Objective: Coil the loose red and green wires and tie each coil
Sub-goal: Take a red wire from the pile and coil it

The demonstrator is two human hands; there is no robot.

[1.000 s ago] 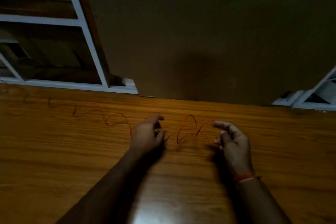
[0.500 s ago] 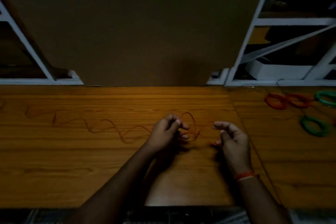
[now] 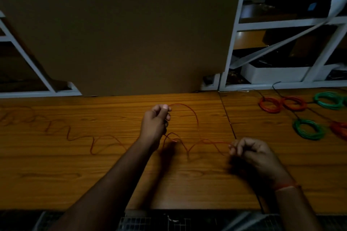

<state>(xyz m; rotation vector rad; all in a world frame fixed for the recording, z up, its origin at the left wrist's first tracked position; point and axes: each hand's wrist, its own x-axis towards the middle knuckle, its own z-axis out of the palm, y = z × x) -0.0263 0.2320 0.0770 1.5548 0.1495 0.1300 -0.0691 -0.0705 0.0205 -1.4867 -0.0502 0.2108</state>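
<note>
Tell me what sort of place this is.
Probably a workshop or wiring assembly bench: a long wooden worktable, white metal racking behind it, and finished red coils and green coils laid out at the right.

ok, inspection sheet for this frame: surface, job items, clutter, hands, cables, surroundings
Surface: wooden table, seam right of centre.
Job items: loose red wire trails left; red coils and green coils lie far right.
Clutter: nothing seen.
Hands: left hand and right hand each pinch the red wire, a raised loop between them.
Cables: thin dark cables by the coils.
Surroundings: brown board, white frame.
</note>
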